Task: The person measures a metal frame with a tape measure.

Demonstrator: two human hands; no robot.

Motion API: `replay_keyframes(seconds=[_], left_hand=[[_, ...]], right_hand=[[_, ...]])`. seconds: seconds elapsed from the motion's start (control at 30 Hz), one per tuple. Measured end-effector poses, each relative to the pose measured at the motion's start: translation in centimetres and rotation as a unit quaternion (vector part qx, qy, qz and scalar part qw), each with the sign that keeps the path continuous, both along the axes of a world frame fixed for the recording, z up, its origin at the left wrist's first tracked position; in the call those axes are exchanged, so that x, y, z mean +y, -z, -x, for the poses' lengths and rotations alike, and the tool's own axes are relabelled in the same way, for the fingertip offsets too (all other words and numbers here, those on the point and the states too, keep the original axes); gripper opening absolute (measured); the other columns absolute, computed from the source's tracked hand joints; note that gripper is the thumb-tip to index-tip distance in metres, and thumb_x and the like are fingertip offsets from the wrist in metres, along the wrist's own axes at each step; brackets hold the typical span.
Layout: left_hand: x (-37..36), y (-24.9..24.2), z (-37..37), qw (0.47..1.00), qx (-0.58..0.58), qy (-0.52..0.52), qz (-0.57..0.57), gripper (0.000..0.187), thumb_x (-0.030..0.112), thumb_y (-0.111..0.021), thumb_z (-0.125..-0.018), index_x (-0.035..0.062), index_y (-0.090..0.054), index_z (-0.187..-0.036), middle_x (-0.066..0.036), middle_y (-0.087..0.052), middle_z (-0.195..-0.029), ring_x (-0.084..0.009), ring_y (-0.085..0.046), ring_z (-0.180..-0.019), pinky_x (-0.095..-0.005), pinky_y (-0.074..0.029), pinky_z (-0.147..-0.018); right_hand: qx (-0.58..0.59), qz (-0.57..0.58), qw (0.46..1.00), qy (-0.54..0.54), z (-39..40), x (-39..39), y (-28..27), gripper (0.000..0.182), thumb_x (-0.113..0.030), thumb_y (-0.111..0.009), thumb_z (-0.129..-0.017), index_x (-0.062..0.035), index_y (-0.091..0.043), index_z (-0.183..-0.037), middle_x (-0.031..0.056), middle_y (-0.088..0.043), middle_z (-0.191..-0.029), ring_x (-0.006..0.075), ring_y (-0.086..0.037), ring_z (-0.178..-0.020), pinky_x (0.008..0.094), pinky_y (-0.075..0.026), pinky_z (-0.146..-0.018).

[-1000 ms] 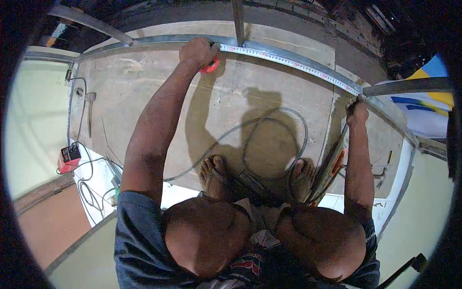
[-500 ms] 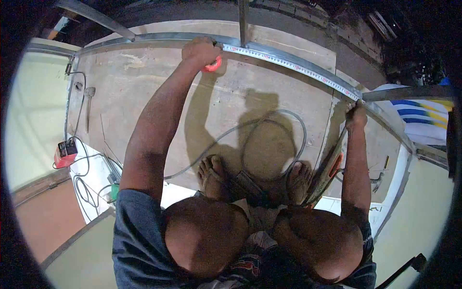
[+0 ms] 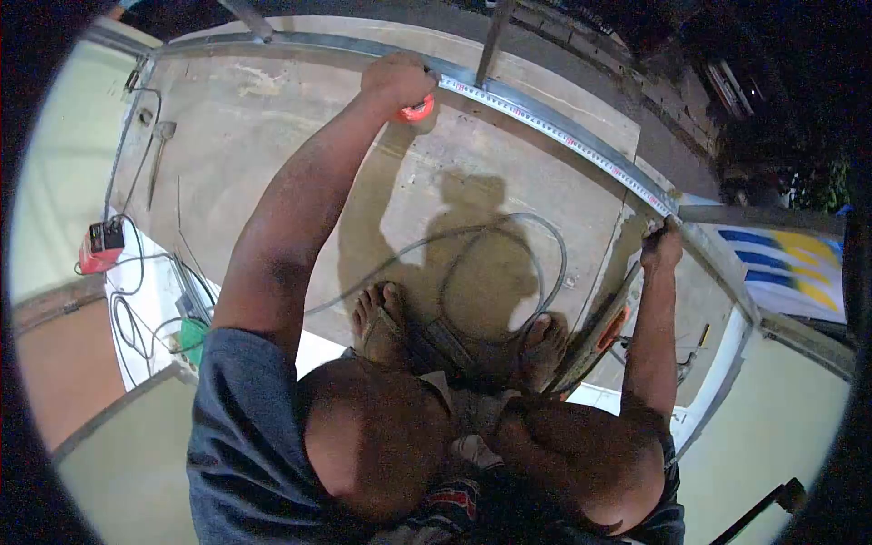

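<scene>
My left hand [image 3: 398, 80] is closed around a tape measure with a red case [image 3: 418, 110], held against the long metal bar [image 3: 354, 51] at the far side. The white tape blade [image 3: 554, 133] runs out from it to the right, stretched along the inner edge of the bar. At the bar's right corner, my right hand [image 3: 663, 245] pinches the blade's end; its tip is partly hidden by the fingers. A long tool with an orange part [image 3: 614, 329] leans just below my right wrist.
Plywood sheeting [image 3: 300, 118] lies under my feet, with a grey cable [image 3: 563, 263] looped over it. On the left are a hammer [image 3: 161, 150], a red-and-black box [image 3: 100, 247] and tangled wires. Metal uprights [image 3: 493, 41] rise from the bar. Striped cloth [image 3: 786, 268] lies beyond the right corner.
The view has tilted and shifted slightly. Both hands keep their hold on the tape measure, and its blade stays stretched along the bar.
</scene>
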State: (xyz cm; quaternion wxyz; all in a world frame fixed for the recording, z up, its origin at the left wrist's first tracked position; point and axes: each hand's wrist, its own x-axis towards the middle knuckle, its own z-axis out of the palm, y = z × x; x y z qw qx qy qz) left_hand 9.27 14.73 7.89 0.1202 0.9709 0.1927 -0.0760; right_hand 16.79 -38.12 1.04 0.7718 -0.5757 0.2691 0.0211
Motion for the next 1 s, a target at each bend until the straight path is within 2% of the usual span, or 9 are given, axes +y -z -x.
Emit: replay_keyframes(seconds=[0.13, 0.23, 0.3, 0.47, 0.67, 0.73, 0.83, 0.9, 1.0], left_hand=[[-0.4, -0.3, 0.5, 0.999, -0.042, -0.006, -0.025, 0.044, 0.045, -0.056, -0.085, 0.0091, -0.072, -0.105, -0.016, -0.067, -0.114, -0.0326, -0.062, -0.111, -0.0434, -0.048, -0.095], [-0.1, -0.7, 0.4, 1.0, -0.025, -0.005, 0.005, 0.05, 0.05, -0.053, -0.085, 0.0098, -0.069, -0.11, -0.018, -0.066, -0.115, -0.0359, -0.063, -0.108, -0.0457, -0.05, -0.093], [0.0, -0.3, 0.6, 0.999, -0.039, -0.013, 0.006, 0.052, 0.051, -0.052, -0.085, 0.0096, -0.069, -0.111, -0.018, -0.066, -0.116, -0.0362, -0.062, -0.11, -0.046, -0.049, -0.095], [0.2, 0.1, 0.5, 1.0, -0.023, -0.006, 0.006, 0.056, 0.053, -0.052, -0.085, 0.0092, -0.066, -0.116, -0.019, -0.063, -0.121, -0.0369, -0.06, -0.113, -0.0463, -0.046, -0.099], [0.2, 0.0, 0.7, 1.0, -0.006, 0.001, 0.03, 0.054, 0.053, -0.051, -0.086, 0.0083, -0.069, -0.11, -0.019, -0.063, -0.122, -0.0371, -0.06, -0.114, -0.0469, -0.047, -0.097], [0.1, 0.4, 0.8, 0.999, -0.042, -0.021, 0.015, 0.055, 0.055, -0.05, -0.087, 0.0076, -0.07, -0.108, -0.02, -0.064, -0.12, -0.0376, -0.061, -0.111, -0.0475, -0.048, -0.095], [0.2, 0.0, 0.7, 1.0, -0.019, 0.001, 0.018, 0.056, 0.056, -0.052, -0.087, 0.0078, -0.07, -0.108, -0.021, -0.065, -0.115, -0.0387, -0.063, -0.106, -0.0484, -0.049, -0.094], [0.1, 0.7, 0.8, 0.999, -0.046, 0.001, -0.003, 0.055, 0.056, -0.052, -0.088, 0.0083, -0.07, -0.108, -0.021, -0.066, -0.112, -0.0393, -0.064, -0.104, -0.0489, -0.05, -0.093], [0.3, 1.1, 0.4, 0.999, -0.052, -0.001, -0.005, 0.054, 0.056, -0.053, -0.088, 0.0094, -0.07, -0.109, -0.021, -0.067, -0.109, -0.0397, -0.064, -0.103, -0.0494, -0.05, -0.092]], right_hand=[[0.041, 0.042, 0.998, 0.011, -0.3, -0.4, -0.1, 0.015, -0.026, -0.055, -0.097, -0.0111, -0.057, -0.098, -0.0005, -0.049, -0.077, 0.0146, -0.046, -0.062, 0.0288, -0.042, -0.053], [0.029, 0.028, 0.999, -0.008, -1.0, -1.1, 1.5, 0.015, -0.029, -0.054, -0.098, -0.0134, -0.055, -0.096, -0.0008, -0.048, -0.074, 0.0144, -0.045, -0.06, 0.0288, -0.041, -0.053], [0.03, -0.001, 1.0, -0.004, -1.3, -1.9, 2.1, 0.02, -0.028, -0.061, -0.094, -0.0085, -0.059, -0.097, 0.0032, -0.054, -0.079, 0.018, -0.051, -0.066, 0.0342, -0.042, -0.055], [0.027, 0.032, 0.999, -0.008, -1.2, -2.2, 2.1, 0.02, -0.026, -0.06, -0.095, -0.0066, -0.058, -0.1, 0.0046, -0.053, -0.079, 0.0181, -0.051, -0.066, 0.0333, -0.042, -0.054], [0.004, 0.026, 1.0, -0.009, -1.3, -2.0, 2.1, 0.02, -0.025, -0.06, -0.095, -0.0065, -0.057, -0.101, 0.0044, -0.052, -0.075, 0.0177, -0.051, -0.063, 0.0323, -0.042, -0.053], [0.002, 0.028, 1.0, -0.007, -1.3, -2.1, 1.9, 0.02, -0.025, -0.06, -0.095, -0.0066, -0.057, -0.101, 0.0042, -0.052, -0.074, 0.0174, -0.052, -0.063, 0.0317, -0.042, -0.052], [-0.001, 0.006, 1.0, -0.015, -0.7, -0.8, 0.4, 0.021, -0.026, -0.061, -0.095, -0.0062, -0.057, -0.101, 0.004, -0.052, -0.072, 0.0159, -0.051, -0.061, 0.0309, -0.042, -0.052], [0.046, 0.045, 0.998, 0.004, 0.2, 1.0, -1.6, 0.015, -0.02, -0.051, -0.099, -0.0125, -0.053, -0.086, -0.0022, -0.049, -0.066, 0.0127, -0.048, -0.058, 0.0272, -0.041, -0.053], [0.031, 0.046, 0.998, -0.013, -0.2, 0.1, -0.6, 0.015, -0.02, -0.05, -0.099, -0.0132, -0.054, -0.086, -0.0027, -0.049, -0.065, 0.0124, -0.049, -0.059, 0.0272, -0.041, -0.053]])
